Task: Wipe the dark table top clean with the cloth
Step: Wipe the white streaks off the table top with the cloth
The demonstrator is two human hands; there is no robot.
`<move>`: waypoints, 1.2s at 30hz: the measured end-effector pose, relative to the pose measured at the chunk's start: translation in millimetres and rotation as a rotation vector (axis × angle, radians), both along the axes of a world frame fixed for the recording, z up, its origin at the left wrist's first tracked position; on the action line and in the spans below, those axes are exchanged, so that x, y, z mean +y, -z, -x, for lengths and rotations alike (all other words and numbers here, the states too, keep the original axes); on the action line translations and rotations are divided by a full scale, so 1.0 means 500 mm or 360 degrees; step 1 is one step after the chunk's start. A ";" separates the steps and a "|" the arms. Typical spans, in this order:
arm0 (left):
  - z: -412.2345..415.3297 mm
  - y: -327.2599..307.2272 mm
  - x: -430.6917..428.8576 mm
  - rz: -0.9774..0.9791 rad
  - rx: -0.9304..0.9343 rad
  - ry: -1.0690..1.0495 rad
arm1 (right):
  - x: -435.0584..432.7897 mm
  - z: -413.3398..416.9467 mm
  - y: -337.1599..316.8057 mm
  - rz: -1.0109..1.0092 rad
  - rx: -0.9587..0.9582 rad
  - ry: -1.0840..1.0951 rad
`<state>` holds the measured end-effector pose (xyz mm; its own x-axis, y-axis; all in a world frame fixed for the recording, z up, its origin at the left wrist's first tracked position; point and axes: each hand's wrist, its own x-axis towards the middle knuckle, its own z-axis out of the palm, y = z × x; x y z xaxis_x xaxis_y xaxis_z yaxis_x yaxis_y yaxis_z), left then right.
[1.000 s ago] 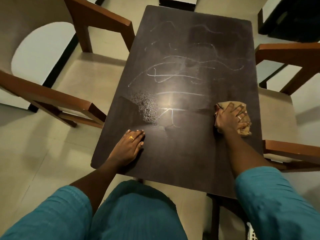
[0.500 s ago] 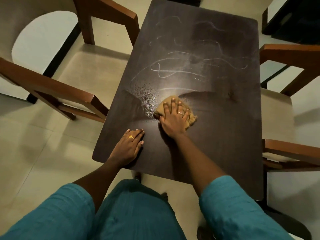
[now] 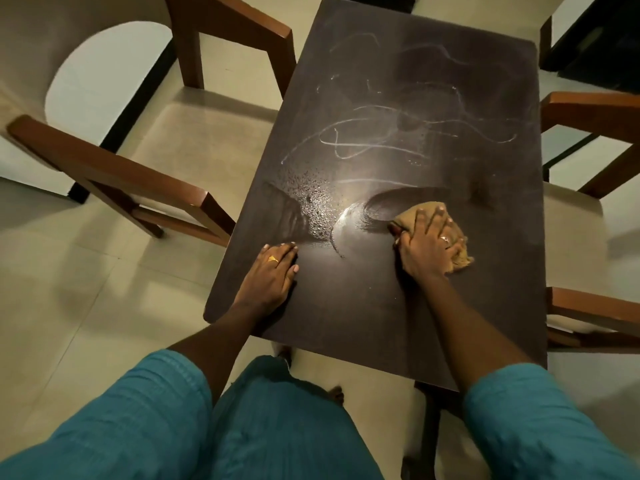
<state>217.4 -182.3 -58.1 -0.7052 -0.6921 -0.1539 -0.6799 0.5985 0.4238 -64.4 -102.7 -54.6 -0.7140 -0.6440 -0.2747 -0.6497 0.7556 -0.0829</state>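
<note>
The dark table top (image 3: 398, 306) fills the middle of the view. White scribble marks (image 3: 374, 136) cross its far half, and a patch of small droplets (image 3: 313, 209) lies left of centre. My right hand (image 3: 427, 245) presses flat on a crumpled tan cloth (image 3: 459, 258) on the table's right-centre, fingers spread over it. A curved wet smear (image 3: 349, 220) trails to the cloth's left. My left hand (image 3: 272, 275) rests flat on the table near its front left edge, holding nothing.
Wooden chairs with pale seats stand on both sides: one at the left (image 3: 145, 174), one at the right (image 3: 595, 306). A third seat (image 3: 384, 407) sits under the near edge. Teal sleeves and clothing fill the bottom. Pale tiled floor (image 3: 69, 306) lies around.
My right hand swept the cloth from the right edge to the table's centre, then back toward the right. It left a curved wet streak. My left hand stayed planted.
</note>
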 end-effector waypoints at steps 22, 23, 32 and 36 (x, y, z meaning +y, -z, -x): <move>-0.090 0.025 0.002 -0.0032 -0.0037 -0.0395 | -0.114 -0.249 0.007 -0.0046 -0.0053 -0.0903; -0.089 0.024 0.005 -0.0032 -0.0037 -0.0384 | -0.098 -0.237 0.005 -0.0043 -0.0043 -0.0863; -0.073 0.011 0.065 -0.0103 0.0021 -0.0302 | 0.107 -0.090 -0.002 -0.0044 0.0001 -0.0335; -0.074 0.012 0.110 -0.0137 0.0067 -0.0302 | 0.223 -0.059 -0.010 -0.0068 0.0013 -0.0252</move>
